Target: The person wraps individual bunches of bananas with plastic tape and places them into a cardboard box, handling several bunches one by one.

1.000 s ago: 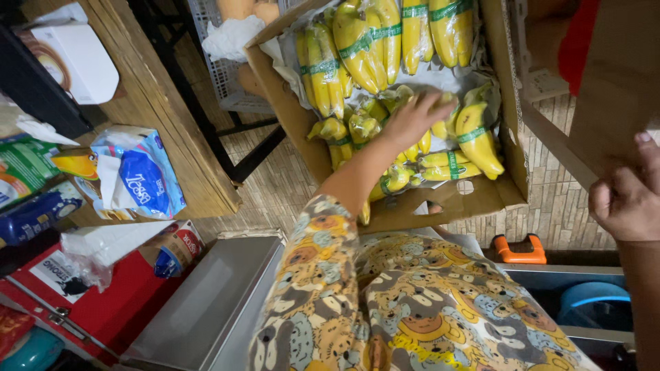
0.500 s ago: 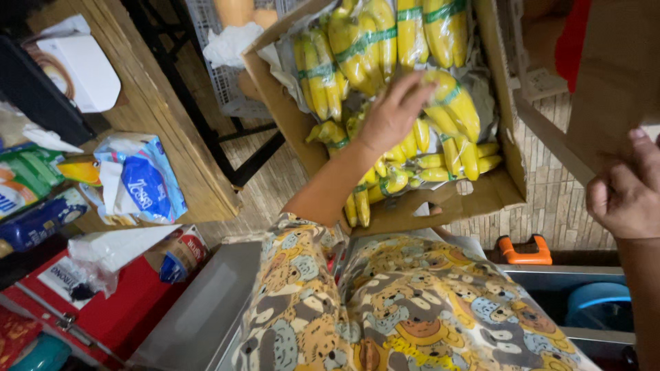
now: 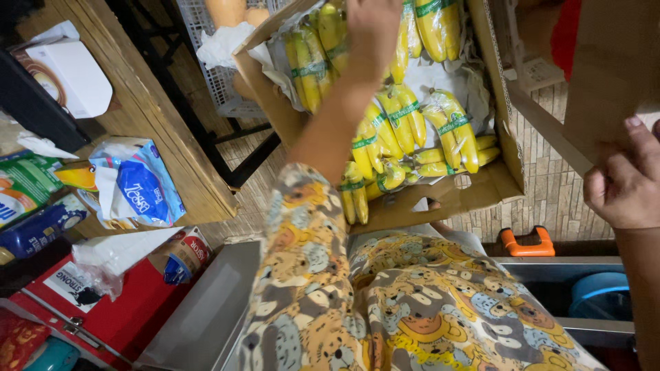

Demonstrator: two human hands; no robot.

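Bananas (image 3: 385,130) under left hand (image 3: 371,27), grip unclear; right hand (image 3: 625,182) clamps cardboard flap (image 3: 605,75).

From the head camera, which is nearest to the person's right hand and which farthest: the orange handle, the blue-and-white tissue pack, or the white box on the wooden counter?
Measured from the right hand, at the right edge:
1. Orange handle, just below and left of the hand.
2. Blue-and-white tissue pack, far left on the wooden counter.
3. White box, upper left corner, farthest.

Bananas (image 3: 402,120) yellow, green bands; cardboard box (image 3: 440,199) brown; sleeve (image 3: 302,275) bear-print, yellow-grey-brown; tissue pack (image 3: 141,185) blue-white
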